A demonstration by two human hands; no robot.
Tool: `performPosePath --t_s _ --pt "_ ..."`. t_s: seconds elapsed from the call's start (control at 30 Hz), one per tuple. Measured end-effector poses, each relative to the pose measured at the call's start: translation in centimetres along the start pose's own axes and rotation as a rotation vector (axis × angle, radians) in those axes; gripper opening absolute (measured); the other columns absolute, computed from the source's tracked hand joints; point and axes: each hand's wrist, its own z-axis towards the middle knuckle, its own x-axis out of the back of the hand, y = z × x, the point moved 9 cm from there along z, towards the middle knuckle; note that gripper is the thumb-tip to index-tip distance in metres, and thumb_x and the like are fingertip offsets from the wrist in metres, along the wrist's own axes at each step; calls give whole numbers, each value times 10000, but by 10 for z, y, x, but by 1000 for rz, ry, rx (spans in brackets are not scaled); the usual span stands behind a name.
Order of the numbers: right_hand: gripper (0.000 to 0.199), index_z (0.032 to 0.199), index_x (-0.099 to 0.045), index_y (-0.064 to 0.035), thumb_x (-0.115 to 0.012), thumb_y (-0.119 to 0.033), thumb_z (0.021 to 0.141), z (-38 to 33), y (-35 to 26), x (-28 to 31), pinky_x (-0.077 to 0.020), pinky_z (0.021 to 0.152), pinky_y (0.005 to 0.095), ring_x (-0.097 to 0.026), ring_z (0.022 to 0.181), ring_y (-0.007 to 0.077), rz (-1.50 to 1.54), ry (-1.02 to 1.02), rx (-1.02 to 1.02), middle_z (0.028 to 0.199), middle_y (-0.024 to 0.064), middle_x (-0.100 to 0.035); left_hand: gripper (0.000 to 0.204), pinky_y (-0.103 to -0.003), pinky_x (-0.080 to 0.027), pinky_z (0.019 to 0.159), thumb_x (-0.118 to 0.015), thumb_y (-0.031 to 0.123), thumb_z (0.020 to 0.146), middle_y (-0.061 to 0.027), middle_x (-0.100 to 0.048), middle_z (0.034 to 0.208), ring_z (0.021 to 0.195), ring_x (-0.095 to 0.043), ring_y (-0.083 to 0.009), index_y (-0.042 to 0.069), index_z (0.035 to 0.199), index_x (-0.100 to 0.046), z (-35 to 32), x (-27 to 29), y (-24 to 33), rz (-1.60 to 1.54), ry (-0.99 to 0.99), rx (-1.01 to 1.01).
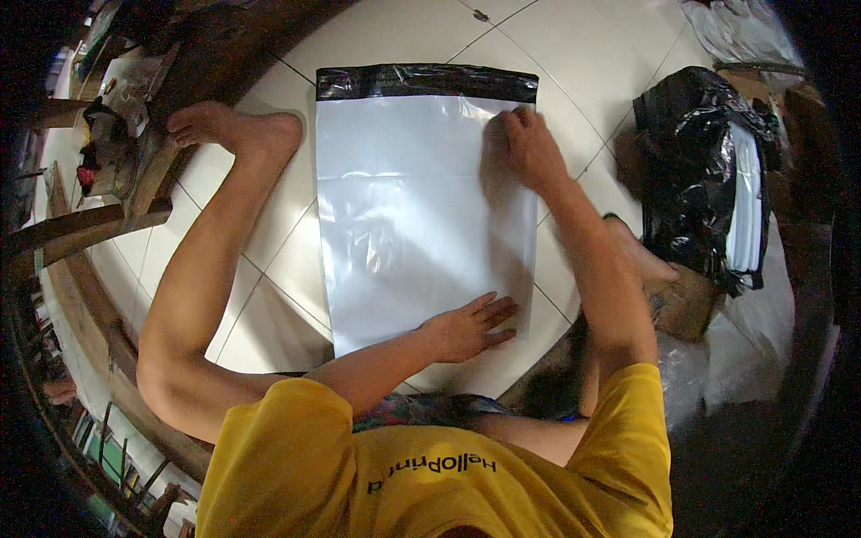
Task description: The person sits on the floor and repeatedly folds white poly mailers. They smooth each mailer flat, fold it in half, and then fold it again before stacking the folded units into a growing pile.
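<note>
A large white plastic mailer bag [404,197] with a black band along its far end lies flat on the floor in front of me. My left hand [471,327] is open over the bag's near right part, its fingers spread. By the far right corner, just below the black band, my right hand [535,148] has its fingers bent together. Anything between those fingers is hidden, and I cannot tell whether they grip the bag's edge.
White floor tiles [386,40] surround the bag. To the right stands a black plastic package [686,170], torn to show a white stack [743,197] inside. My bare left leg [202,260] bends around the left side, near curved wooden furniture legs [94,224].
</note>
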Motion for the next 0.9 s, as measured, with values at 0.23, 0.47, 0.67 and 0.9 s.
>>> performPosePath --t_s 0.23,0.47,0.67,0.9 --pt "349 1144 -617 -37 -629 -170 822 -152 -165 -6 -473 921 512 -571 1027 399 251 -351 71 1090 208 -600 530 -522 -169 1230 -423 283 976 -162 -361 1577 1474 -315 -312 150 1489 -439 2 -62 -9 -479 -175 178" --pt "329 1167 -620 -71 -642 -105 841 0 -83 -18 -488 843 500 -568 984 403 87 -53 -26 1019 210 -616 501 -523 -215 1228 -421 221 980 -223 -332 1574 1475 -282 -402 116 1469 -432 -5 -20 -2 -198 -44 26" --pt "307 1185 -624 -47 -636 -134 891 47 -50 -16 -488 928 490 -583 1039 414 77 -71 -100 1108 228 -611 578 -514 -174 1245 -502 325 985 -209 -194 1635 1521 -177 -369 111 1506 -371 -8 -20 0 -195 -38 -17" --pt "373 1183 -606 42 -658 -208 912 -90 -20 56 -494 879 462 -602 1046 396 216 208 -550 1169 268 -608 659 -516 -250 1198 -639 392 917 -252 -336 1547 1454 -291 -425 78 1464 -448 -30 42 -65 -649 432 360"
